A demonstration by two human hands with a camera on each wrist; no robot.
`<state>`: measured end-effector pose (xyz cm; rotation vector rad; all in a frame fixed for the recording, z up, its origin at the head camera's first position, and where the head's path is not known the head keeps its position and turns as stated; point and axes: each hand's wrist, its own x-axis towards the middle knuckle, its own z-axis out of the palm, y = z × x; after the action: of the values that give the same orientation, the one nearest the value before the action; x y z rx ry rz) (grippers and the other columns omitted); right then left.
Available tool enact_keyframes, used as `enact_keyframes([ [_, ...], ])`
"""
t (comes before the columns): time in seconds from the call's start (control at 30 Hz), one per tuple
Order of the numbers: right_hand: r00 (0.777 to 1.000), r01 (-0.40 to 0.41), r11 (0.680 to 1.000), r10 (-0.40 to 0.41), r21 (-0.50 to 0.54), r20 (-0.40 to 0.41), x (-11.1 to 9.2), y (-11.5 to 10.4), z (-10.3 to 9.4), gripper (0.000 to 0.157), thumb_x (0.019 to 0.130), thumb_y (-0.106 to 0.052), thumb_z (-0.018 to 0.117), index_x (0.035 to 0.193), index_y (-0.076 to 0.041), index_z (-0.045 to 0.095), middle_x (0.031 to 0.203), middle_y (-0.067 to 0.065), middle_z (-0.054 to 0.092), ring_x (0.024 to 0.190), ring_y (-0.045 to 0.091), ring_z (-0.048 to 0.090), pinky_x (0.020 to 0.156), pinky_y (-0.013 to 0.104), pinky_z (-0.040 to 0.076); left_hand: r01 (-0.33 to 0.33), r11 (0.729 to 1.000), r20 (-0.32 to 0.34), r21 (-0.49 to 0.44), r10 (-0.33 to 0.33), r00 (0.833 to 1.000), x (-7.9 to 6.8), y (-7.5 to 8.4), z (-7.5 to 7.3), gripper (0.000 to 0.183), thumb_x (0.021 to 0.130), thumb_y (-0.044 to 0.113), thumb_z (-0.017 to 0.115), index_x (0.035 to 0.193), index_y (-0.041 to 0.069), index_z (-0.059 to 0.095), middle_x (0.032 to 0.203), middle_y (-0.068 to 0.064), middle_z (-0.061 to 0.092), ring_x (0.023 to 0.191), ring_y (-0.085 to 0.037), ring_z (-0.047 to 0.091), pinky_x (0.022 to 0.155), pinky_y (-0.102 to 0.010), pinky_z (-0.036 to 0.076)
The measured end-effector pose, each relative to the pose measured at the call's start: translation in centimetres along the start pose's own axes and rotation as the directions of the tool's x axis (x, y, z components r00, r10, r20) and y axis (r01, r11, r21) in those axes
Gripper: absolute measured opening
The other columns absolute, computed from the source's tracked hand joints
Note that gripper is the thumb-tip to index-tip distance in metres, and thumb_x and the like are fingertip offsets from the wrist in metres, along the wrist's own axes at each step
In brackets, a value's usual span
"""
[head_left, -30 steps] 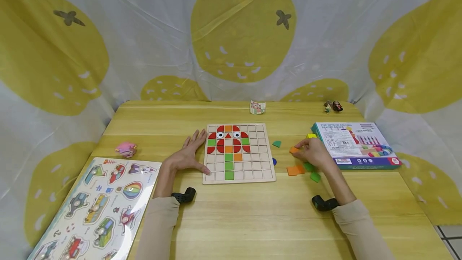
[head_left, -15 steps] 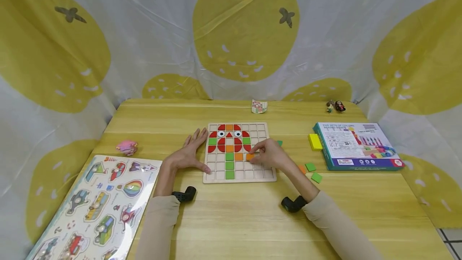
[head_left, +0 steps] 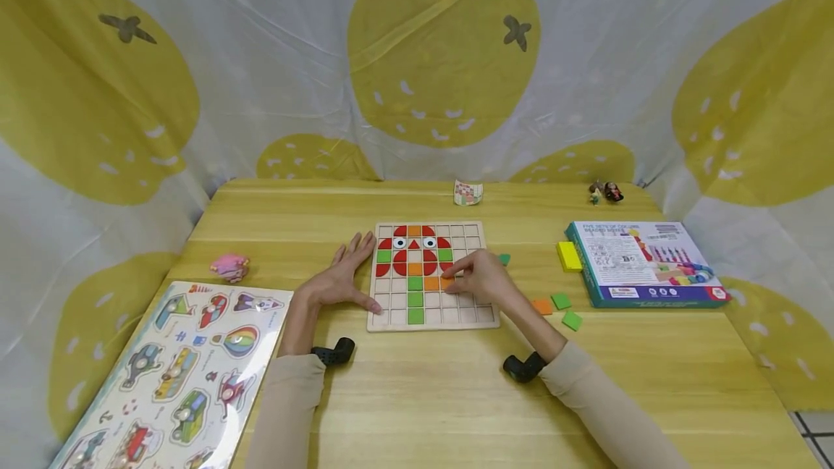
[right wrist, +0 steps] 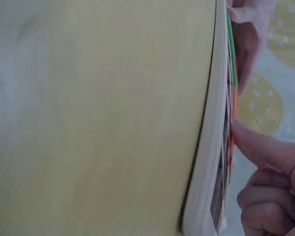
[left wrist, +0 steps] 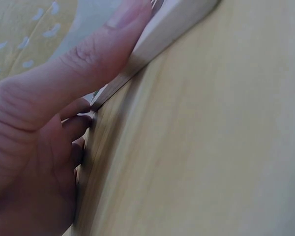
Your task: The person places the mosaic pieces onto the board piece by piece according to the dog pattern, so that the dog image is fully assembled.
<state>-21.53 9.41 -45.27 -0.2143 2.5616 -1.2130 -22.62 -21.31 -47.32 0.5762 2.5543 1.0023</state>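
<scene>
A wooden grid board (head_left: 469,310) lies flat mid-table, bearing red, orange and green tiles and two eye pieces. My left hand (head_left: 339,279) rests along its left edge, fingers spread, the thumb lying on the lower left corner; the left wrist view shows this thumb (left wrist: 83,64) on the rim. With curled fingers, my right hand (head_left: 483,279) pinches an orange square tile (head_left: 446,284) at the board, right beside another orange tile (head_left: 431,283). In the right wrist view the thumb (right wrist: 260,145) touches the board's tile side; the held tile is mostly hidden there.
Loose green tiles (head_left: 571,320) and an orange tile (head_left: 542,307) lie right of the board, near yellow pieces (head_left: 569,256) and a boxed toy set (head_left: 651,263). A vehicle puzzle board (head_left: 215,382) and pink toy (head_left: 230,267) are at left. A patterned card (head_left: 468,193) lies behind.
My right hand has carried an orange tile leftward from the loose tiles to the board, then brought it down beside the other orange tile. The left hand has stayed in place.
</scene>
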Motion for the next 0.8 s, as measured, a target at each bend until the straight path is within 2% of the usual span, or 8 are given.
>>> enact_keyframes([
  [0.1,1.000,0.013,1.000,-0.013,-0.005,0.007,-0.4,0.5,-1.3,0.025,0.075,-0.017,0.082,0.100,-0.016,0.078,0.055,-0.003,0.039,0.050,0.012,0.029,0.045,0.021,0.023,0.003,1.000,0.000,0.006,-0.003,1.000,0.1,0.0,0.1,0.136,0.056,0.044,0.091,0.157,0.014,0.003,0.165,-0.005,-0.007,0.151,-0.028,-0.016,0.121,-0.056,-0.009],
  [0.2,1.000,0.021,0.999,-0.021,-0.024,-0.006,-1.7,1.8,-4.0,0.028,0.081,-0.020,0.077,0.108,-0.015,0.075,0.055,-0.002,0.033,0.049,0.013,0.028,0.046,0.022,0.024,0.008,1.000,-0.003,0.005,-0.008,1.000,0.1,0.0,0.1,0.136,0.056,0.043,0.091,0.157,0.014,0.004,0.165,-0.004,-0.007,0.151,-0.028,-0.016,0.121,-0.057,-0.009],
  [0.33,1.000,0.002,1.000,-0.002,-0.020,0.009,-4.5,4.8,-8.0,0.031,0.083,-0.018,0.075,0.113,-0.011,0.072,0.057,-0.002,0.034,0.049,0.012,0.027,0.046,0.024,0.027,0.010,1.000,0.004,0.003,-0.010,1.000,0.1,0.0,0.1,0.137,0.056,0.044,0.091,0.157,0.014,0.004,0.165,-0.004,-0.007,0.151,-0.028,-0.016,0.121,-0.056,-0.009],
  [0.43,0.998,-0.011,1.000,0.012,-0.006,0.068,-6.4,7.2,-9.8,0.035,0.080,-0.014,0.077,0.114,-0.007,0.071,0.059,-0.001,0.032,0.051,0.010,0.027,0.046,0.024,0.026,0.013,1.000,0.009,-0.008,-0.013,1.000,0.1,0.0,0.1,0.137,0.056,0.044,0.091,0.157,0.015,0.004,0.165,-0.004,-0.007,0.151,-0.028,-0.016,0.121,-0.056,-0.008],
  [0.6,0.987,-0.015,0.999,0.010,0.031,0.158,-7.3,8.9,-9.6,0.037,0.074,-0.015,0.082,0.108,-0.003,0.072,0.060,-0.002,0.035,0.053,0.007,0.029,0.047,0.020,0.025,0.044,0.999,0.030,-0.007,-0.044,0.999,-0.1,0.1,-0.1,0.140,0.053,0.044,0.093,0.157,0.017,0.003,0.164,-0.004,-0.011,0.151,-0.028,-0.018,0.120,-0.059,-0.007],
  [0.7,0.989,-0.028,1.000,0.026,0.010,0.145,-7.0,9.0,-9.0,0.033,0.071,-0.018,0.085,0.099,-0.006,0.073,0.061,-0.003,0.042,0.054,0.008,0.034,0.048,0.018,0.027,0.025,0.999,0.035,0.022,-0.026,0.999,0.1,0.1,-0.2,0.140,0.054,0.045,0.092,0.157,0.016,0.002,0.164,-0.006,-0.011,0.151,-0.028,-0.017,0.121,-0.057,-0.007],
  [0.8,0.993,-0.022,0.998,0.028,-0.058,0.118,-6.4,8.7,-8.2,0.028,0.073,-0.020,0.084,0.095,-0.006,0.073,0.061,-0.002,0.045,0.055,0.009,0.036,0.048,0.019,0.028,0.005,0.999,0.032,0.038,-0.006,0.999,-0.3,-0.1,-0.3,0.140,0.054,0.045,0.091,0.157,0.014,0.001,0.164,-0.007,-0.009,0.151,-0.028,-0.016,0.122,-0.055,-0.008],
])
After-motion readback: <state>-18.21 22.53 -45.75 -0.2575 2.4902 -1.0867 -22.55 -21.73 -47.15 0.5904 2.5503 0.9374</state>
